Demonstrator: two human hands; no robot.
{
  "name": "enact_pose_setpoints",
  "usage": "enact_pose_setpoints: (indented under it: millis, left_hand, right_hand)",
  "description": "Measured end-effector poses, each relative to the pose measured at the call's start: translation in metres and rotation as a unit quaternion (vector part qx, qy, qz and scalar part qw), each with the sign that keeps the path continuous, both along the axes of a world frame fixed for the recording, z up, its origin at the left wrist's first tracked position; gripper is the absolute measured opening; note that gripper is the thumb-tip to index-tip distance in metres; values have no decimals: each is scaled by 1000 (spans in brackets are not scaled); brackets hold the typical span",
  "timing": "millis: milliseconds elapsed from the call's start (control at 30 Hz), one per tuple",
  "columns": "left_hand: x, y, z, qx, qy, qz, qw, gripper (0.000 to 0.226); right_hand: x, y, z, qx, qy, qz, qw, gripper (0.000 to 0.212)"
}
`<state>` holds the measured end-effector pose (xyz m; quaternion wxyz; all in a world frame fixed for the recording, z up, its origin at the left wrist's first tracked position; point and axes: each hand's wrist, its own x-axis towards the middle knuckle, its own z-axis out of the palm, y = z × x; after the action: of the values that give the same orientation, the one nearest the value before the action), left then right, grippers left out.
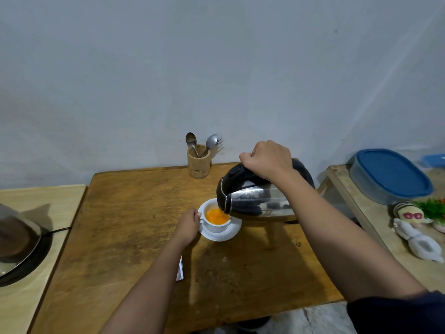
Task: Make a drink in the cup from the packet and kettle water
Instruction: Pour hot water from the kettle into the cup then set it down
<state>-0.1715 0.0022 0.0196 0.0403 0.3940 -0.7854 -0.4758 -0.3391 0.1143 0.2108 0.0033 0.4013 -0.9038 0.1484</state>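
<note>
A white cup (218, 227) stands on a white saucer (230, 233) near the middle of the wooden table (134, 213). Orange liquid (216, 216) fills part of the cup. My left hand (186, 225) grips the cup's handle on its left side. My right hand (268, 160) is closed on the black handle of a steel kettle (257, 201), which is tipped to the left with its spout over the cup, and a thin stream runs into the liquid. A silver packet (180, 270) lies on the table, mostly hidden behind my left forearm.
A wooden holder (198, 162) with spoons and a fork stands at the table's back edge. A dark pan on a stove (19, 242) sits on the left counter. On the right bench are a blue-lidded container (390, 175) and soft toys (414, 225).
</note>
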Motion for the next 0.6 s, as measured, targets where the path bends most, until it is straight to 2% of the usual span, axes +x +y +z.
enact_pose_setpoints:
  millis: [600]
  left_hand:
    - [-6,4,1,9,-1,39,999,24]
  right_hand:
    - [-2,-6,5,17,15,10,1000,39]
